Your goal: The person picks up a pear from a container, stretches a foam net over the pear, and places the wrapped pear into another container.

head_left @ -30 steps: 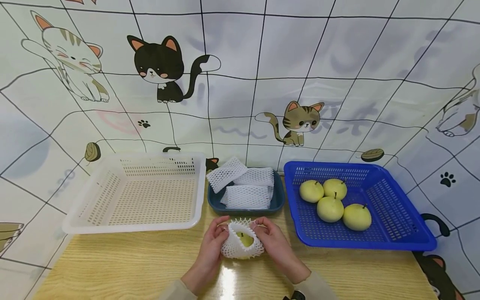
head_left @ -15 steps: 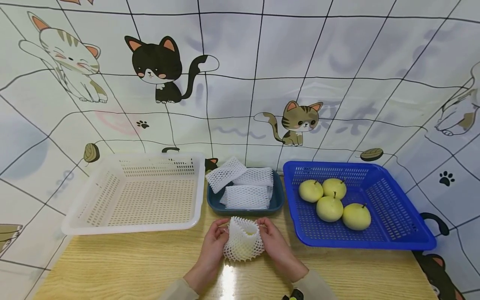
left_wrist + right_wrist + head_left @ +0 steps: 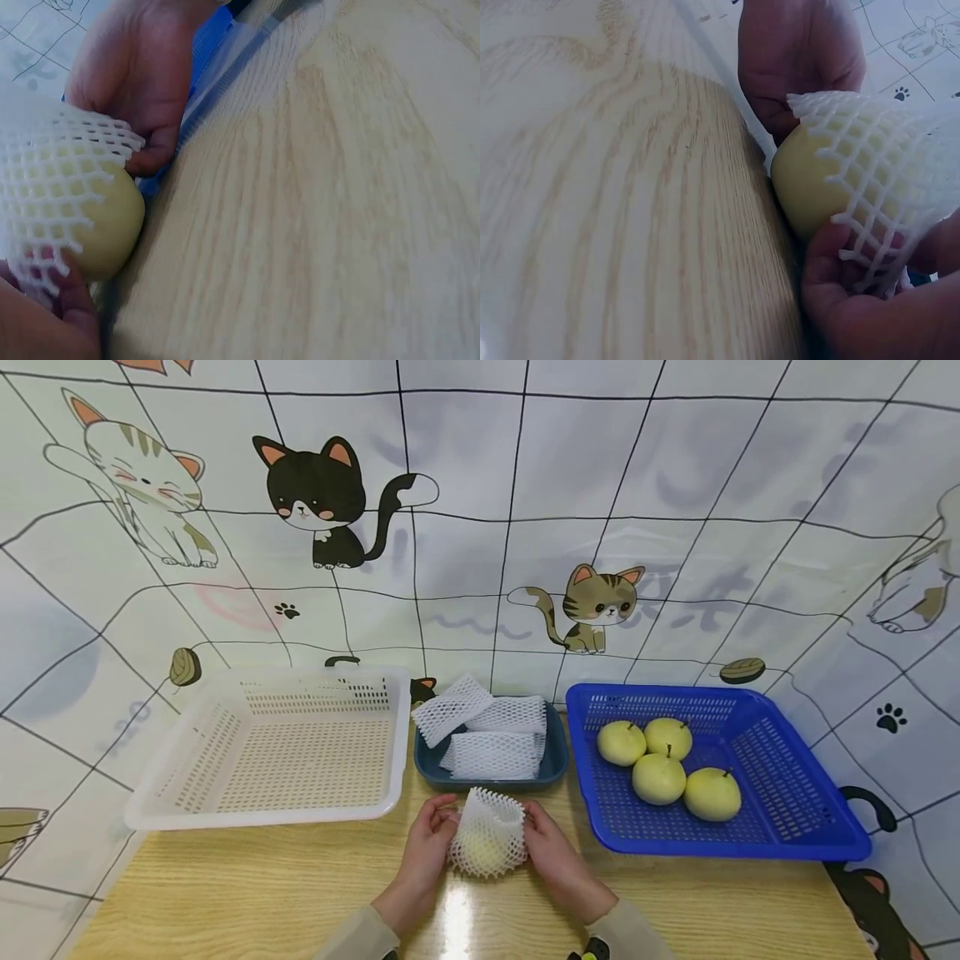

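Observation:
A white foam net (image 3: 491, 827) covers most of a yellow-green fruit on the wooden table, between the two hands. My left hand (image 3: 424, 858) pinches the net's left side; my right hand (image 3: 558, 864) pinches its right side. In the left wrist view the fruit's bare lower part (image 3: 120, 221) shows below the net's jagged edge (image 3: 64, 172). The right wrist view shows bare fruit (image 3: 802, 180) too, with fingers holding the net (image 3: 877, 165) above and below it.
A white basket (image 3: 262, 817) stands at the left. Behind the hands, a dark teal tray (image 3: 491, 784) holds several folded foam nets (image 3: 495, 755). The blue basket (image 3: 731, 850) at the right holds several yellow-green fruits (image 3: 659, 779). A cat-patterned sheet (image 3: 465, 552) hangs behind.
The net's opening, which faced the head camera with the fruit showing, has tipped up and away, and the net now stands taller over the fruit. Both hands have kept their hold.

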`<state>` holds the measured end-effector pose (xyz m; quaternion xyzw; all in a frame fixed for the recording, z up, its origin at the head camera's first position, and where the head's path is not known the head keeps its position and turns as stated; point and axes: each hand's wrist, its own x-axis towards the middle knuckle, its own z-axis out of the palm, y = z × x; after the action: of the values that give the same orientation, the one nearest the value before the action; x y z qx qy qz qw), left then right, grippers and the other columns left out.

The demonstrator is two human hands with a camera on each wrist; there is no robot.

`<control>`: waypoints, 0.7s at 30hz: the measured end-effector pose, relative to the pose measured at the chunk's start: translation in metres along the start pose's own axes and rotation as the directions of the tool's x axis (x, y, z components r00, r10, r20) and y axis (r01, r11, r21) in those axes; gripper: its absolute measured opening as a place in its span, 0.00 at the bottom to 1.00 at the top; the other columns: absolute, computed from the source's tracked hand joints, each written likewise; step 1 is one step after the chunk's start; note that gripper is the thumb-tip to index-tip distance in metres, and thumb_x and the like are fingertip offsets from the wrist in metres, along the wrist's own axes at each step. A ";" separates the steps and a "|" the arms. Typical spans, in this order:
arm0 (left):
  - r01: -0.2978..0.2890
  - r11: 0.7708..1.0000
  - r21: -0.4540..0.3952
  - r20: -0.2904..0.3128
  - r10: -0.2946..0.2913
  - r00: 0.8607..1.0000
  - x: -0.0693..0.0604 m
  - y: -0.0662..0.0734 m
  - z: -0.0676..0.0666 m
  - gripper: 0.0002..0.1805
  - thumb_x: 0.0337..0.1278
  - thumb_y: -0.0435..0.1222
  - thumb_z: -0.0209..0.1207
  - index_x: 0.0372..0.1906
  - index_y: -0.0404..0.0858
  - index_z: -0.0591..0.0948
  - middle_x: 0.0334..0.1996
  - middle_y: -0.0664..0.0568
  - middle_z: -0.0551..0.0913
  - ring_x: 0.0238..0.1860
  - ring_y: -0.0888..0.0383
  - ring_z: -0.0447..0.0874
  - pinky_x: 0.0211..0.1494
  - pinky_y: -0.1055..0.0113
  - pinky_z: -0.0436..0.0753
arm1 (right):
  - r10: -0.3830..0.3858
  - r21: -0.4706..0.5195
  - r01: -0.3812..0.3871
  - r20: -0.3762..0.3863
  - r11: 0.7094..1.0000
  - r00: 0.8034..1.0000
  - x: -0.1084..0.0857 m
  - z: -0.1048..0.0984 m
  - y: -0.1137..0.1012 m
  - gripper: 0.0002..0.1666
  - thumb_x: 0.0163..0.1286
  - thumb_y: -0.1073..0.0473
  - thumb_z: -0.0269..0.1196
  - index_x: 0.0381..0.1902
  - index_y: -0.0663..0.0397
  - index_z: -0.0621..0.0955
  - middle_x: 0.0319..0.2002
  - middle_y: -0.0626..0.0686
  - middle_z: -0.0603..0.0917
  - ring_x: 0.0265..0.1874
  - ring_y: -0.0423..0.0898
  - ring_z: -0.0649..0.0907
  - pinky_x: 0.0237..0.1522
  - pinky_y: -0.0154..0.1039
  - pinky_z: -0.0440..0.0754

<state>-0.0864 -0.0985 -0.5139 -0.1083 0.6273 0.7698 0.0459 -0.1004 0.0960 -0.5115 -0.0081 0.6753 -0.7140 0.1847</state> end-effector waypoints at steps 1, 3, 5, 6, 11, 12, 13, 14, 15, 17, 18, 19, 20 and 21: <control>0.028 0.999 -0.036 0.015 -0.027 1.000 0.001 -0.001 -0.001 0.22 0.71 0.27 0.50 0.66 0.25 0.68 0.41 0.55 0.78 0.40 0.63 0.77 0.42 0.72 0.77 | 0.010 0.015 -0.010 -0.002 1.000 1.000 -0.001 -0.001 0.000 0.14 0.82 0.63 0.46 0.58 0.65 0.70 0.45 0.52 0.80 0.41 0.44 0.79 0.43 0.36 0.77; 0.084 0.991 -0.108 0.047 -0.079 0.996 0.001 -0.001 -0.003 0.24 0.68 0.28 0.48 0.66 0.26 0.67 0.43 0.56 0.77 0.40 0.63 0.77 0.42 0.71 0.76 | 0.042 0.068 -0.041 -0.001 0.997 0.999 -0.002 -0.004 -0.002 0.14 0.82 0.61 0.46 0.56 0.62 0.72 0.44 0.50 0.79 0.41 0.44 0.78 0.42 0.36 0.77; 0.128 0.977 -0.172 0.086 -0.115 0.990 0.001 -0.002 -0.005 0.27 0.62 0.26 0.47 0.67 0.27 0.66 0.45 0.55 0.75 0.41 0.63 0.76 0.43 0.70 0.76 | 0.064 0.125 -0.063 -0.002 0.990 0.998 -0.003 -0.006 -0.003 0.12 0.80 0.61 0.46 0.53 0.58 0.74 0.42 0.50 0.80 0.40 0.44 0.79 0.41 0.36 0.78; 0.135 0.974 -0.183 0.105 -0.117 0.988 0.001 -0.002 -0.005 0.28 0.60 0.25 0.47 0.68 0.27 0.65 0.46 0.54 0.74 0.42 0.62 0.76 0.43 0.70 0.75 | 0.075 0.150 -0.073 -0.006 0.986 0.997 -0.003 -0.007 -0.004 0.12 0.78 0.61 0.47 0.51 0.56 0.74 0.41 0.49 0.80 0.38 0.43 0.79 0.40 0.36 0.77; 0.082 0.993 -0.080 0.142 -0.070 0.987 0.000 -0.002 -0.007 0.33 0.52 0.20 0.51 0.68 0.25 0.65 0.51 0.50 0.75 0.42 0.61 0.73 0.39 0.71 0.72 | 0.075 0.192 -0.071 -0.019 0.979 0.997 -0.004 -0.009 -0.005 0.14 0.70 0.67 0.49 0.52 0.58 0.72 0.41 0.49 0.81 0.38 0.44 0.80 0.40 0.38 0.79; 0.066 0.997 -0.046 0.144 -0.058 0.988 0.000 -0.001 -0.007 0.33 0.52 0.19 0.52 0.68 0.25 0.66 0.52 0.49 0.75 0.41 0.60 0.72 0.39 0.71 0.72 | 0.070 0.180 -0.064 -0.027 0.982 0.997 -0.004 -0.009 -0.005 0.15 0.70 0.68 0.50 0.53 0.61 0.71 0.41 0.50 0.81 0.39 0.44 0.80 0.40 0.38 0.79; 0.047 0.999 -0.013 0.147 -0.045 0.988 0.000 -0.001 -0.008 0.34 0.52 0.19 0.52 0.68 0.25 0.66 0.53 0.47 0.75 0.41 0.60 0.73 0.38 0.71 0.73 | 0.064 0.169 -0.057 -0.034 0.984 0.997 -0.004 -0.009 -0.005 0.16 0.70 0.68 0.50 0.55 0.63 0.70 0.43 0.50 0.81 0.40 0.44 0.80 0.40 0.38 0.80; 0.028 0.999 0.020 0.150 -0.030 0.988 0.001 -0.001 -0.008 0.34 0.51 0.19 0.52 0.68 0.25 0.66 0.53 0.45 0.76 0.40 0.59 0.73 0.37 0.71 0.74 | 0.055 0.156 -0.048 -0.039 0.987 0.998 -0.004 -0.009 -0.006 0.18 0.71 0.69 0.51 0.57 0.65 0.69 0.44 0.51 0.82 0.41 0.43 0.81 0.40 0.38 0.80; -0.003 0.999 0.054 0.157 -0.006 0.988 0.001 -0.001 -0.008 0.34 0.51 0.18 0.52 0.68 0.25 0.66 0.54 0.43 0.76 0.40 0.59 0.75 0.37 0.71 0.75 | 0.047 0.138 -0.041 -0.047 0.990 0.998 -0.004 -0.010 -0.006 0.19 0.72 0.69 0.51 0.59 0.67 0.68 0.45 0.51 0.82 0.41 0.43 0.81 0.40 0.37 0.81; -0.064 0.990 0.123 0.174 0.042 0.984 0.003 0.000 -0.009 0.34 0.51 0.17 0.53 0.68 0.24 0.66 0.53 0.39 0.76 0.37 0.58 0.77 0.36 0.70 0.77 | 0.033 0.103 -0.027 -0.056 0.994 0.998 -0.003 -0.010 -0.007 0.23 0.73 0.69 0.52 0.63 0.70 0.66 0.46 0.52 0.82 0.42 0.43 0.81 0.40 0.37 0.82; -0.091 0.983 0.162 0.180 0.062 0.982 0.003 0.000 -0.009 0.34 0.51 0.17 0.53 0.69 0.25 0.66 0.52 0.37 0.76 0.35 0.58 0.78 0.35 0.70 0.77 | 0.025 0.079 -0.020 -0.058 0.997 0.998 -0.003 -0.011 -0.008 0.24 0.73 0.69 0.53 0.65 0.70 0.65 0.45 0.52 0.82 0.41 0.43 0.81 0.40 0.37 0.81; -0.122 0.971 0.205 0.186 0.083 0.979 0.004 0.001 -0.010 0.34 0.52 0.16 0.53 0.69 0.26 0.67 0.51 0.36 0.77 0.33 0.58 0.79 0.34 0.70 0.78 | 0.017 0.060 -0.013 -0.056 0.998 0.998 -0.002 -0.011 -0.008 0.26 0.74 0.69 0.54 0.67 0.69 0.65 0.44 0.52 0.81 0.40 0.43 0.81 0.39 0.37 0.81; -0.150 0.957 0.246 0.192 0.104 0.976 0.004 0.001 -0.010 0.34 0.53 0.16 0.54 0.68 0.27 0.67 0.50 0.36 0.77 0.31 0.59 0.79 0.33 0.70 0.78 | 0.008 0.039 -0.005 -0.055 0.999 0.998 -0.002 -0.012 -0.009 0.27 0.75 0.68 0.54 0.69 0.67 0.65 0.42 0.53 0.81 0.39 0.43 0.81 0.38 0.37 0.80; -0.177 0.941 0.288 0.198 0.123 0.972 0.005 0.001 -0.011 0.33 0.53 0.17 0.55 0.68 0.29 0.69 0.48 0.36 0.78 0.29 0.59 0.80 0.32 0.70 0.78 | 0.000 0.022 0.001 -0.054 1.000 0.999 -0.002 -0.012 -0.010 0.28 0.75 0.68 0.55 0.71 0.64 0.65 0.40 0.52 0.80 0.37 0.43 0.80 0.38 0.36 0.80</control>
<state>-0.0901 -0.1098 -0.5159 0.0174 0.7379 0.6722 0.0587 -0.1043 0.1083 -0.5029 0.0130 0.6722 -0.7213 0.1662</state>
